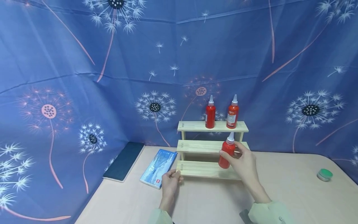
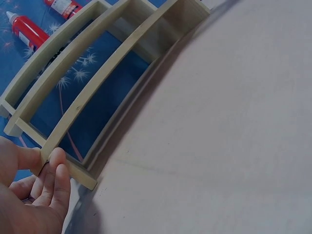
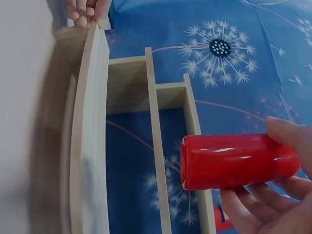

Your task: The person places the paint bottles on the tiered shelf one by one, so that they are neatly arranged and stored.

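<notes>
A three-tier wooden step rack [image 1: 195,168] stands on the table. My left hand [image 1: 169,186] pinches the left front corner of its lowest tier, thumb above and fingers beneath in the left wrist view. In my right hand [image 1: 246,163] is a red squeeze bottle [image 1: 227,152] with a pale pointed nozzle, gripped round its upper body. It tilts slightly in front of the lower tiers; in the right wrist view its base is apart from the boards. Two similar bottles stand upright on the top tier, a left one [image 1: 210,116] and a right one [image 1: 232,115] with its label showing.
Left of the rack lie a blue-and-white box [image 1: 158,168] and a dark notebook [image 1: 124,161]. A small green-lidded jar [image 1: 325,175] sits at the far right. A dark object [image 1: 245,216] is partly hidden by my right sleeve. Blue dandelion-print cloth [image 1: 179,62] hangs behind.
</notes>
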### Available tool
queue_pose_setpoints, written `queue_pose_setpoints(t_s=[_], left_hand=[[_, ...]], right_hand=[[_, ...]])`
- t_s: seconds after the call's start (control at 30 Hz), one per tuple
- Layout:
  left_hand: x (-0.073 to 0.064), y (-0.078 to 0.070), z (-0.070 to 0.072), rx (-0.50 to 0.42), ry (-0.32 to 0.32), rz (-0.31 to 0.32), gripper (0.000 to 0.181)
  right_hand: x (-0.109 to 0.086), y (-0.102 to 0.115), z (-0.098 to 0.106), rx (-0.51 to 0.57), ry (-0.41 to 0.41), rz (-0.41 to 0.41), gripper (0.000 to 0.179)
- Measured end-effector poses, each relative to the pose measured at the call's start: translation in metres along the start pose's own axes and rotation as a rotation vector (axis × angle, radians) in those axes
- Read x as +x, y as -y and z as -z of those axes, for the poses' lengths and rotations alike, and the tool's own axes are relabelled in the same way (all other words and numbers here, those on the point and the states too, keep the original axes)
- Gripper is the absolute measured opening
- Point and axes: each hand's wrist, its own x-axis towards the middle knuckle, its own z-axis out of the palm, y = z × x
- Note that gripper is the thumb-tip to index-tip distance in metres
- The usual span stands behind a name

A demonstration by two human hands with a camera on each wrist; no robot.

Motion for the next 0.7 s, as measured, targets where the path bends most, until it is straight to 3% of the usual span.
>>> queue_pose_setpoints(t_s=[0.7], left_hand=[[0.000,0.002,0.001,-0.001,0.001,-0.001,0.026]], right_hand=[[0.047,0.029,-0.049,0.028,0.052,0.099,0.061]])
